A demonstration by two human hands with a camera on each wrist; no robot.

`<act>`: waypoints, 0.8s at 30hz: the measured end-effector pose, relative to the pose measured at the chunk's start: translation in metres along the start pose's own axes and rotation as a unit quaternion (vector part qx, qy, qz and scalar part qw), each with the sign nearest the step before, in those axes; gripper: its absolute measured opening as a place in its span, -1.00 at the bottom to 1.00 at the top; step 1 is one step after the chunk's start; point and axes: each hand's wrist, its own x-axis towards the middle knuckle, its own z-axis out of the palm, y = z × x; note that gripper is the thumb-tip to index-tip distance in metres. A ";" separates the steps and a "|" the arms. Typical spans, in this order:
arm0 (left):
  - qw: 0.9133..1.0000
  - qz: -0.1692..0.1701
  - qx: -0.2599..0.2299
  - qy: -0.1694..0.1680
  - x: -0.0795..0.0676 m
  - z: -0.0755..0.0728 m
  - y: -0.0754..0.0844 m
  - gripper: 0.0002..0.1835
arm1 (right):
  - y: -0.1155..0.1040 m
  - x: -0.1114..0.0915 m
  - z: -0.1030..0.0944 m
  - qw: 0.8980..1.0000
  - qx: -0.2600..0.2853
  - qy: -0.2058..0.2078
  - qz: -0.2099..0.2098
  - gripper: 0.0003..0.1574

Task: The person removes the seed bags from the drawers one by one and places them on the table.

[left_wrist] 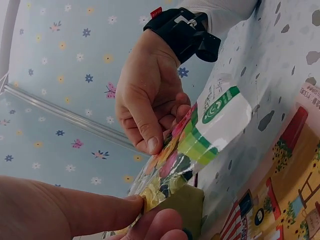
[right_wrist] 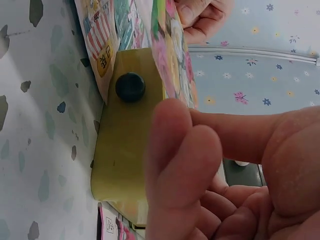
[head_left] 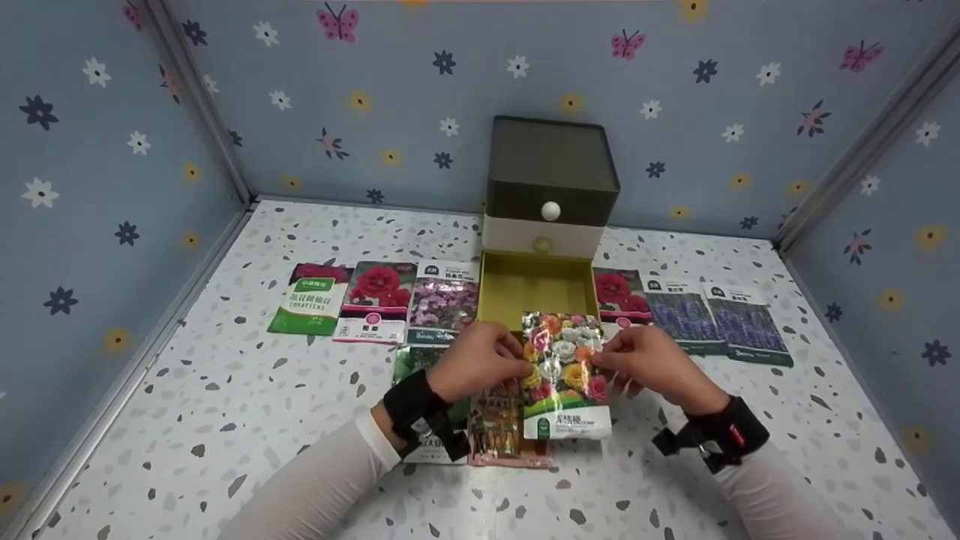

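Observation:
A seed packet [head_left: 564, 375] printed with colourful flowers is held up in front of the pulled-out yellow-green drawer [head_left: 538, 289]. My left hand [head_left: 484, 364] pinches its left edge between thumb and fingers. On the opposite edge, my right hand [head_left: 649, 364] pinches it the same way. In the left wrist view the packet [left_wrist: 200, 135] is tilted, with both hands at its sides. The right wrist view shows the drawer front with its dark knob [right_wrist: 130, 87] just beyond the packet. Under my left forearm lie a green packet [head_left: 435, 450] and an orange-brown packet [head_left: 499, 431], partly covered.
The drawer box [head_left: 553, 154] stands against the flowered back wall, its upper drawers closed. Left of it lie a green-and-white packet [head_left: 311, 300], a red-flower packet [head_left: 375, 300] and a pink-flower packet [head_left: 444, 304]. Right of it are another red-flower packet [head_left: 622, 296] and two lavender packets [head_left: 750, 326].

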 end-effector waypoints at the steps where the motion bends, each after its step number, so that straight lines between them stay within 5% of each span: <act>1: 1.000 -0.002 0.001 -0.001 0.000 0.001 0.000 -0.82 | 0.000 0.000 0.000 1.000 -0.001 -0.001 0.002 -0.61; 24: 0.999 -0.015 0.035 -0.031 -0.003 0.034 -0.005 -0.85 | 0.018 -0.013 -0.007 0.997 -0.059 -0.042 0.038 -0.61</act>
